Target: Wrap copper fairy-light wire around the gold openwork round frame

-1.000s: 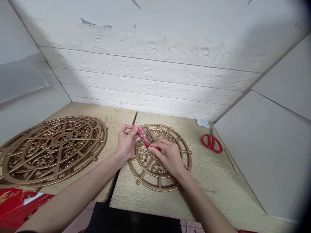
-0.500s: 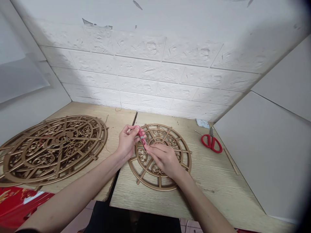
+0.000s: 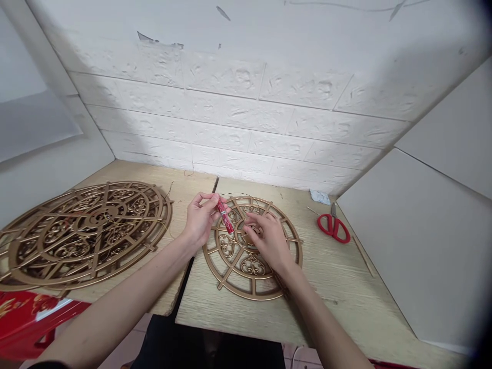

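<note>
My left hand point(image 3: 201, 216) pinches a slim red tube point(image 3: 225, 217) with a silver band round its middle, and its lower end points down to the right. Just right of the tube is my right hand point(image 3: 268, 237), thumb and fingers apart, with no thing visible between them. Both hands are above a round bronze-coloured lattice panel point(image 3: 253, 296) with scrollwork, which lies flat on the table. A thin dark wire point(image 3: 239, 193) arches from near my left fingers toward the panel's far side; its ends are hidden.
Several similar panels point(image 3: 92, 281) are stacked at the left, with loose yellowish wire on top. Red-handled scissors point(image 3: 333, 228), a thin stick point(image 3: 363, 255) and a crumpled pale blue scrap point(image 3: 320, 196) lie at the right. A white brick-patterned wall point(image 3: 230, 123) stands behind the table.
My right hand has let go of the tube's lower end and moved slightly right, its fingers parting. The left hand still holds the tube, whose lower end is now uncovered.
</note>
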{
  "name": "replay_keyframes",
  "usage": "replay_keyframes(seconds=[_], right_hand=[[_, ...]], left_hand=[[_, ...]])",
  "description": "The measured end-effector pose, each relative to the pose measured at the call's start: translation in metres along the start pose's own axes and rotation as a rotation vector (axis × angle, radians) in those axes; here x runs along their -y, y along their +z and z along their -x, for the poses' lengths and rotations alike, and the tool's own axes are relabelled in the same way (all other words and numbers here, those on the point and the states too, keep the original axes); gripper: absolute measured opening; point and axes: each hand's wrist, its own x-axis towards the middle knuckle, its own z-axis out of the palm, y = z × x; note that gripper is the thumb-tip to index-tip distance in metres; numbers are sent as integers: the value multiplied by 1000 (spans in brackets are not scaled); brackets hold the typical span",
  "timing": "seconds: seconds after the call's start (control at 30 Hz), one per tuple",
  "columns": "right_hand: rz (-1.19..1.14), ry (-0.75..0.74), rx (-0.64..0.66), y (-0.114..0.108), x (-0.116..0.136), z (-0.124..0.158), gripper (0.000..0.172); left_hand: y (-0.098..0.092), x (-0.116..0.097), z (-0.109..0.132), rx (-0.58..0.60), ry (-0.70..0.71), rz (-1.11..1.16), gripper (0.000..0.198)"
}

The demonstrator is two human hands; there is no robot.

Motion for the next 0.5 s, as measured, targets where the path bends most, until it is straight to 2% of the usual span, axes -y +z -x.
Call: replay_keyframes(seconds=[0.07,0.17,0.33,0.5], right_hand=[[-281,95,34,-1,3,-1,33],[-580,187,-12,-9,5,-1,33],[-720,149,-234,-27,1,-2,17],[-863,170,-487,-38,-4,-8,16]], left_hand=[[1,0,0,-2,2,9,27],[0,0,-2,-31,-29,45,24],[-4,1,-9,-109,-90,122,14],[-6,1,-11,-125,-94,137,11]])
